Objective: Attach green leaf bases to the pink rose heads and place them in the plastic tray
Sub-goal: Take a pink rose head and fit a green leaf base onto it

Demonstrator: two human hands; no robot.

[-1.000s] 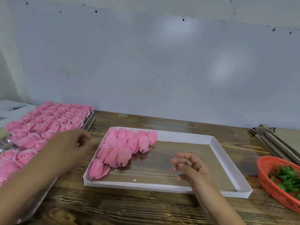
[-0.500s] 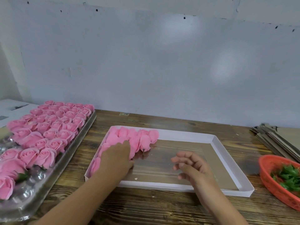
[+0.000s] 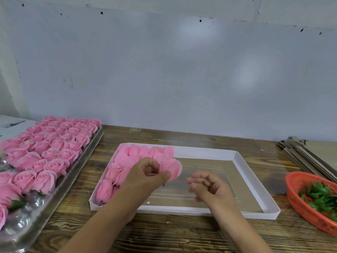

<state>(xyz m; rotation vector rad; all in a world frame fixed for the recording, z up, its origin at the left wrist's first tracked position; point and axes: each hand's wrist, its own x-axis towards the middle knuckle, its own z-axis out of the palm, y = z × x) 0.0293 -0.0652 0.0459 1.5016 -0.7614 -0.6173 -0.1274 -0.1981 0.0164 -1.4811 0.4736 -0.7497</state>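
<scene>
My left hand (image 3: 145,179) pinches a pink rose head (image 3: 172,168) over the white-rimmed tray (image 3: 200,149), just right of several rose heads (image 3: 125,159) lying in the tray's left part. My right hand (image 3: 209,187) hovers over the tray's clear bottom, a little right of the held rose, fingers loosely curled and holding nothing. Green leaf bases (image 3: 321,196) sit in a red basket (image 3: 293,196) at the far right. A clear plastic tray (image 3: 27,221) on the left holds many upright pink roses (image 3: 54,141); one near its front shows a green base.
A stack of flat cardboard pieces (image 3: 310,156) lies at the back right behind the basket. The wooden table ends at a pale wall. The near pockets of the plastic tray hold no roses.
My left hand came from the plastic tray on the left to the white-rimmed tray and now holds a rose head up beside my right hand. The right hand has barely shifted.
</scene>
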